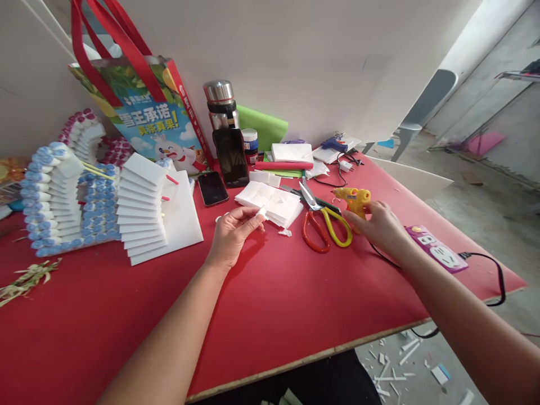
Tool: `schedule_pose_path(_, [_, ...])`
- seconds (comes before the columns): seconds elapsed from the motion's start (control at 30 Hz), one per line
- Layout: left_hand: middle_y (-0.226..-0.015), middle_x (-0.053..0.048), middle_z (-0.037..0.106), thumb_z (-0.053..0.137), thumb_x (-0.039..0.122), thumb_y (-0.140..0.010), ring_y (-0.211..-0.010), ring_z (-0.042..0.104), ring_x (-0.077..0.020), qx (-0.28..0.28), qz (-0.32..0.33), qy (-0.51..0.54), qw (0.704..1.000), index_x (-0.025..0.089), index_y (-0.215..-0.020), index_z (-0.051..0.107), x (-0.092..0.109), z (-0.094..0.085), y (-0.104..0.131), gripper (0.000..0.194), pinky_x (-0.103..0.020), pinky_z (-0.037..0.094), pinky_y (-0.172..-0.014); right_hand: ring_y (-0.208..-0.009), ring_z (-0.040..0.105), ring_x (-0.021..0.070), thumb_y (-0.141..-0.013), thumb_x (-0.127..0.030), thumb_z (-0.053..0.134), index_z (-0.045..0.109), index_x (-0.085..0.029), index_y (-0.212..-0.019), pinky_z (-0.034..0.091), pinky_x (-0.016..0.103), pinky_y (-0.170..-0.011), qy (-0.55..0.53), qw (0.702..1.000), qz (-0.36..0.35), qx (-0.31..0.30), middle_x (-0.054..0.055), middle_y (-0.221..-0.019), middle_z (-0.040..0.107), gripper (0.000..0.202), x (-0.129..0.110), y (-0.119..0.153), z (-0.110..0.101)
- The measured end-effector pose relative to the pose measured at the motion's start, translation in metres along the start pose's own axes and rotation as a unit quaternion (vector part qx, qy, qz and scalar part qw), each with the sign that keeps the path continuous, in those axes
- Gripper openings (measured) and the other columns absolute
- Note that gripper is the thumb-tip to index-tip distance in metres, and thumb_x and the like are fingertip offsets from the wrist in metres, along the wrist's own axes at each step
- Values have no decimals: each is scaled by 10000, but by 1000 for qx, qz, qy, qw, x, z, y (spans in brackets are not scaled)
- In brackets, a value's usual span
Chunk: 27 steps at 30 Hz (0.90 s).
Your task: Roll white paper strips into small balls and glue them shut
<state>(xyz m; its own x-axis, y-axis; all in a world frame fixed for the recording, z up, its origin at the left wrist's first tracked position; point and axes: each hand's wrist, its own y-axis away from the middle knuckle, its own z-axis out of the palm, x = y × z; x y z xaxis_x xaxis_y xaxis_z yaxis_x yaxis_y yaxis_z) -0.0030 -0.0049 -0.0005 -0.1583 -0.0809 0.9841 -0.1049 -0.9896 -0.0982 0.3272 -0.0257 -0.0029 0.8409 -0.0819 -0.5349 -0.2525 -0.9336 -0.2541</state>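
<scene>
My left hand (pixel 234 233) is closed in a pinch on a small white piece of rolled or folded paper (pixel 261 212), over the near edge of a stack of white paper sheets (pixel 270 198). On the right, my right hand (pixel 383 228) has its fingers around the handle of a yellow glue gun (pixel 355 197); its nozzle points left. Scissors (pixel 314 211) with one red and one yellow handle lie between the hands, blades pointing away. A torn paper scrap (pixel 286 232) rests by the stack.
White stepped panel models (pixel 143 208) and blue-and-white rolled pieces (pixel 46 191) stand left. Behind are a shopping bag (pixel 156 124), a steel thermos (pixel 219 95) and phones (pixel 213 188). A purple power strip (pixel 439 250) with a black cord sits near the red table's (pixel 270 315) right edge.
</scene>
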Motion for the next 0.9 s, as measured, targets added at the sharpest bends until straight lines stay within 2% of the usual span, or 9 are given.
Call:
schedule_pose_path(0.1, [-734,-32,684,799,340,-796,-721,620,-151,0,-2,6,1000,170,-949,772,1,0,0,230,-309,538,-774,-1032,627,387,-846,-578,598,631,-140,-1236,508,549,-869,93,993,-38,58,241,-1318,583,587,-25,43,-27])
schedule_pose_path(0.17, [-739,-29,684,796,336,-801,-721,622,-146,-8,-4,9,1000,169,-944,768,0,0,0,222,-300,534,-778,-1032,646,326,-899,-516,591,649,-232,-1246,514,491,-912,23,993,-92,66,158,-1322,618,452,-54,64,-39])
schedule_pose_path(0.27, [-736,-20,681,795,325,-806,-715,625,-140,-29,-4,13,999,177,-953,764,-1,1,0,211,-291,530,-775,-1009,672,249,-939,-421,581,711,-254,-1154,536,386,-864,-197,975,-100,-34,90,-1193,696,302,-104,59,-33])
schedule_pose_path(0.4, [-794,-23,695,791,328,-815,-710,614,-132,-43,11,-2,999,190,-955,769,-1,0,1,198,-286,523,-760,-1003,665,215,-900,-350,610,757,-181,-1057,524,328,-835,-395,899,-13,-189,96,-1095,730,274,-145,14,15])
schedule_pose_path(0.47, [-789,-22,696,782,344,-823,-728,622,-138,-37,17,-28,999,194,-963,770,0,-1,2,205,-287,522,-774,-871,665,192,-875,-339,609,769,-146,-939,523,302,-736,-492,828,48,-264,101,-962,731,259,-149,-1,39])
schedule_pose_path(0.53, [-797,-23,704,777,369,-827,-742,636,-144,-30,15,-55,998,194,-966,766,1,-2,2,224,-288,525,-788,-805,651,168,-847,-330,636,774,-138,-874,520,285,-727,-566,770,76,-286,86,-879,718,238,-147,-5,56])
schedule_pose_path(0.6, [-846,-33,722,779,396,-822,-748,648,-149,-32,7,-74,997,188,-961,761,2,-2,2,251,-291,531,-790,-779,646,159,-829,-322,658,781,-140,-857,518,277,-728,-603,736,84,-296,74,-837,708,221,-141,-1,63])
schedule_pose_path(0.73, [-869,-54,743,791,439,-798,-777,674,-179,-43,-11,-108,993,176,-965,756,4,0,2,313,-306,547,-791,-740,634,152,-821,-309,664,779,-145,-828,502,267,-703,-610,722,83,-316,56,-779,678,201,-134,6,65])
schedule_pose_path(0.9, [-890,-62,759,802,450,-785,-785,680,-182,-38,-16,-128,991,176,-978,765,4,2,3,337,-295,557,-778,-733,625,150,-812,-303,656,765,-149,-796,494,263,-690,-593,743,76,-300,41,-751,649,188,-134,4,68])
